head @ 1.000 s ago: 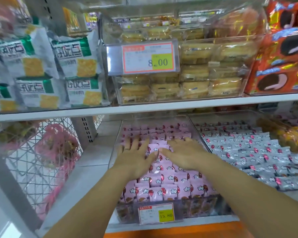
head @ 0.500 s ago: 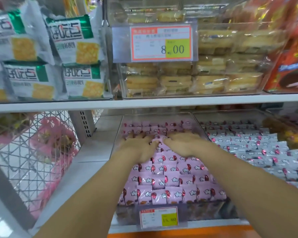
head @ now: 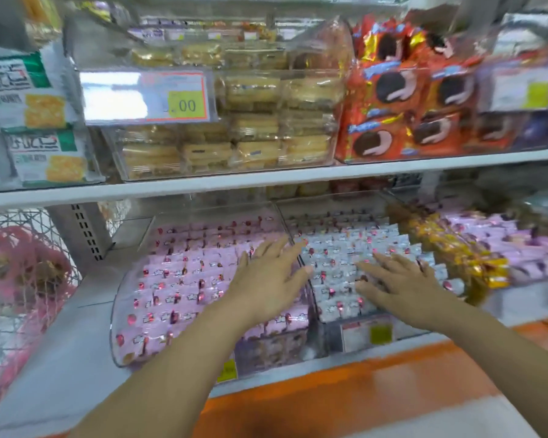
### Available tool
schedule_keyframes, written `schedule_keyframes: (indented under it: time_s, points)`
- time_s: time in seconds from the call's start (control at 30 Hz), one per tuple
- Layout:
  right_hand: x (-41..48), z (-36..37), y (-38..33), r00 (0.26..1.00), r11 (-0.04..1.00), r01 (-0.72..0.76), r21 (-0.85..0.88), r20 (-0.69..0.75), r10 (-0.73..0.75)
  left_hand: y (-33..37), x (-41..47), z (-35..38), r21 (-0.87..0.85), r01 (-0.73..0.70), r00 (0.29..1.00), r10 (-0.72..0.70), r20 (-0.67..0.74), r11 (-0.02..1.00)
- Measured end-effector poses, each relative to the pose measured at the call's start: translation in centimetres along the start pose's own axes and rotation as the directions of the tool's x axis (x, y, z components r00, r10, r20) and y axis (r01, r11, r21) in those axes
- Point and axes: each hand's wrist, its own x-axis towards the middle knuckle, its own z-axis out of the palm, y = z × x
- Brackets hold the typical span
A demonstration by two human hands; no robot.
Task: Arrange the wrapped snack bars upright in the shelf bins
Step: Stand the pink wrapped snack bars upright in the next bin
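- The left hand (head: 266, 273) hovers flat, fingers spread and holding nothing, over the pink snack bars (head: 184, 279) packed upright in their clear bin (head: 114, 336)
- The right hand (head: 399, 279), fingers likewise splayed, lies on the white snack bars (head: 339, 257) in the neighbouring bin, probably to level the rows

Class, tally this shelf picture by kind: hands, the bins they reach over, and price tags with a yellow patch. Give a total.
Hands: 2 (left hand, right hand)
Bins under them: 2 (pink-bar bin, white-bar bin)
Yellow-patch price tags: 4
Total: 8
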Motion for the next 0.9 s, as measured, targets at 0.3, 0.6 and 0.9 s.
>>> schedule_keyframes:
  time_s: [0.3,0.6,0.9]
  points:
    - [1.2,-1.7,2.8,0.984,0.961,0.169,0.218,-0.095,-0.151,1.8,0.1,0.3,0.129,-0.013,0.998,0.022,-0.066,0.992]
    - [-0.1,-2.3,7.8,0.950,0.979,0.109,-0.172,-0.273,-0.154,9.9,4.3,4.3,0.146,-0.292,0.956,0.292,0.019,0.945]
    - [2.0,-0.9,8.1,0.865,0.982,0.081,-0.172,-0.477,-0.154,9.8,5.6,6.9,0.075,-0.292,0.956,0.293,-0.001,0.953]
